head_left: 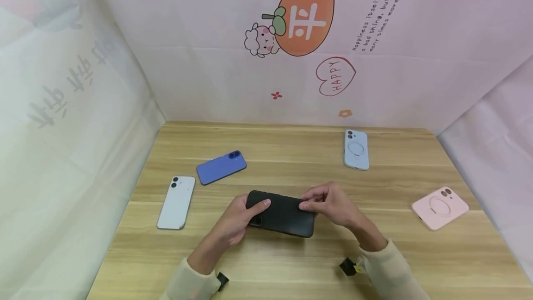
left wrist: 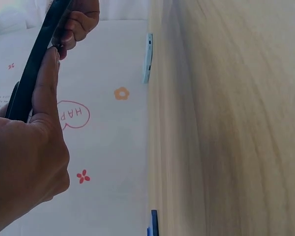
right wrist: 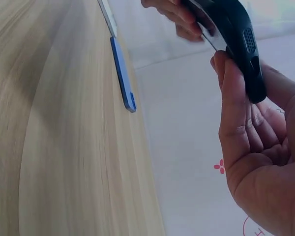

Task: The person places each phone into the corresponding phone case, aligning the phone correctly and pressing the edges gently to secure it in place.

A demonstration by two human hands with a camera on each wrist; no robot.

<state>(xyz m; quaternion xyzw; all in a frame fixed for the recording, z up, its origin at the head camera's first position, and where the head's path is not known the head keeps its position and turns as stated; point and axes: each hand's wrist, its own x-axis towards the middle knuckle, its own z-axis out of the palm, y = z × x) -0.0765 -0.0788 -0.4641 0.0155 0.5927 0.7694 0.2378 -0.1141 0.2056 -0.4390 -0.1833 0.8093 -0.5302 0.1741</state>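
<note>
Both hands hold a black phone in a black case [head_left: 283, 214] above the table, its back tilted up toward the head camera. My left hand [head_left: 234, 220] grips the camera end, thumb on the back and fingers beneath. At the opposite end my right hand [head_left: 333, 203] pinches the corner between thumb and fingers. In the right wrist view the case edge [right wrist: 248, 42] with its row of small holes stands bent beside a thin, shiny phone edge [right wrist: 209, 40]. The screen side is mostly hidden.
On the wooden table [head_left: 266, 267], a white phone [head_left: 176, 203] and a blue phone [head_left: 220, 168] lie to the left. A light blue phone case [head_left: 356, 152] lies at the back right, a pink phone case [head_left: 440, 208] at the far right. Printed cloth walls [head_left: 208, 73] surround the table.
</note>
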